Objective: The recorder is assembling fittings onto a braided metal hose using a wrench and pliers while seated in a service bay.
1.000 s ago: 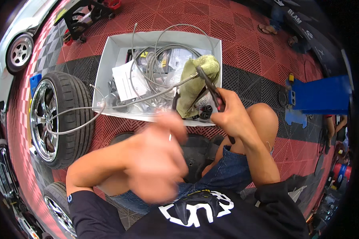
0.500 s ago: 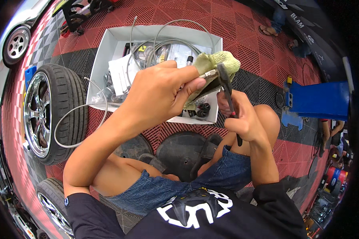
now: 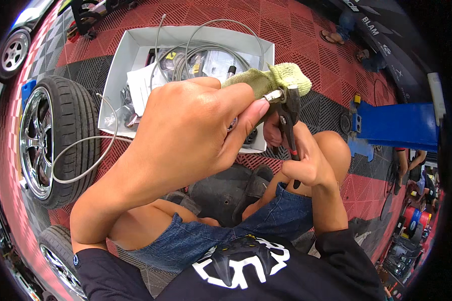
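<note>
My left hand (image 3: 191, 125) is closed, thumb and forefinger pinching a short silvery metal fitting (image 3: 273, 96). A pale green knitted cloth or glove (image 3: 291, 75) lies behind and around the fitting, bunched past my fingertips. My right hand (image 3: 309, 160) grips black pliers (image 3: 289, 120) with a touch of red on the handle. Their jaws are up against the fitting's far end; how firmly they bite cannot be seen. A thin grey hose (image 3: 80, 138) loops out at the left and passes behind my left forearm, where its course is hidden.
Before me a white open box (image 3: 114, 65) holds coiled grey hose (image 3: 186, 57), papers and bagged parts. At the left stand a tyre on a chrome wheel (image 3: 78, 135) and a second wheel (image 3: 60, 261). A blue metal stand (image 3: 399, 123) is at the right. Other people are farther off.
My left hand has come closer and shifted right with the fitting. The pliers have turned, showing their jaws more broadly at the fitting. The whole view has shifted slightly.
</note>
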{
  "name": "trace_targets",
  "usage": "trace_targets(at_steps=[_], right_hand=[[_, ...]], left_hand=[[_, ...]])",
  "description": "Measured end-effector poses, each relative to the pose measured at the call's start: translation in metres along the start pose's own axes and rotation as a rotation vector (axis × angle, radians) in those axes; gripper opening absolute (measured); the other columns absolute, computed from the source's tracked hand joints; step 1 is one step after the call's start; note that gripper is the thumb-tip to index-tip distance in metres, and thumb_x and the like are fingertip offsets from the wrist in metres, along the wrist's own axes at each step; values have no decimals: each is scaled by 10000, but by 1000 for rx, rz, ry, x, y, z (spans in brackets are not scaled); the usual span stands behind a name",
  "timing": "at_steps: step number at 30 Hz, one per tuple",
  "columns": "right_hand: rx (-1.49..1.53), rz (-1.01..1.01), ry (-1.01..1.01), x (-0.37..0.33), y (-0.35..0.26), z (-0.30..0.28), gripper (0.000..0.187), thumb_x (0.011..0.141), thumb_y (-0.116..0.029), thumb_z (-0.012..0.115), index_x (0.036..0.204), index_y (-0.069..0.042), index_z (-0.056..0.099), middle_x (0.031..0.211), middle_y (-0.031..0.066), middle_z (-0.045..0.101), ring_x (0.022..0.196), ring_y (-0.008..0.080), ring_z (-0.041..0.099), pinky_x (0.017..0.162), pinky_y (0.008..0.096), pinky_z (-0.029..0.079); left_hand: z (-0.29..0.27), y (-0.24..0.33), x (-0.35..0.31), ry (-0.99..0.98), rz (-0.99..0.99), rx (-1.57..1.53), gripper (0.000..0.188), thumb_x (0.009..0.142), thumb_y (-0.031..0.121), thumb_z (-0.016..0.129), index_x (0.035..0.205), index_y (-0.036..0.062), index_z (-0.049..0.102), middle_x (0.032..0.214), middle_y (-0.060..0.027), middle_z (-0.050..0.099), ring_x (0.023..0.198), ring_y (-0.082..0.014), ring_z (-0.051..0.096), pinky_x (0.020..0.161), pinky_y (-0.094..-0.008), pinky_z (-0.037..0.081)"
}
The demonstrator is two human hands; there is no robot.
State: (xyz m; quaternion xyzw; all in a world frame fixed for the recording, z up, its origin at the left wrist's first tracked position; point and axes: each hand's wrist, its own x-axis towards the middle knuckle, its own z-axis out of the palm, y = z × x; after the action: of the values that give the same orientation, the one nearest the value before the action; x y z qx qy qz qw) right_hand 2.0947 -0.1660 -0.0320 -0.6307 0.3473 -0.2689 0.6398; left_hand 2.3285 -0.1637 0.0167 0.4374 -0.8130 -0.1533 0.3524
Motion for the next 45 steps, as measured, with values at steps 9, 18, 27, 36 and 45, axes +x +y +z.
trace_targets(at_steps=[9, 18, 27, 36, 45], right_hand=[[91, 71, 3, -3, -1, 2, 388, 567, -91, 539, 942, -13, 479, 816, -20, 342, 726, 88, 304, 626, 243, 275], [123, 89, -10, -5, 0, 3, 417, 597, -72, 558, 1002, 0, 485, 848, -16, 369, 762, 92, 335, 669, 242, 312], [128, 81, 24, -3, 1, 4, 417, 593, -63, 553, 998, 1, 480, 867, -5, 385, 776, 93, 338, 680, 234, 310], [64, 138, 117, -1, -6, 13, 262, 542, -71, 543, 781, -30, 442, 726, -28, 333, 673, 82, 286, 579, 261, 244], [-93, 119, 138, -2, 3, 5, 233, 558, -58, 548, 754, -13, 431, 692, -9, 325, 646, 89, 288, 548, 278, 243]], left_hand=[[-4, 2, 0, 5, 138, 309, 326, 876, 182, 693, 641, 88, 487, 517, -36, 475, 493, -215, 469, 454, -359, 373], [0, 2, 1, 14, 136, 272, 301, 873, 173, 693, 653, 83, 508, 520, -56, 462, 494, -230, 479, 458, -370, 370], [2, -2, 1, -24, 19, 27, 208, 893, 153, 681, 745, 27, 608, 559, -114, 468, 495, -280, 487, 478, -391, 358], [2, -7, 0, -68, -32, -36, 203, 908, 169, 669, 794, 5, 632, 604, -132, 523, 538, -275, 527, 509, -374, 390], [-26, -15, 4, 370, 19, -194, 381, 1073, 297, 407, 806, 42, 503, 704, -12, 450, 590, -92, 379, 522, -232, 289]])
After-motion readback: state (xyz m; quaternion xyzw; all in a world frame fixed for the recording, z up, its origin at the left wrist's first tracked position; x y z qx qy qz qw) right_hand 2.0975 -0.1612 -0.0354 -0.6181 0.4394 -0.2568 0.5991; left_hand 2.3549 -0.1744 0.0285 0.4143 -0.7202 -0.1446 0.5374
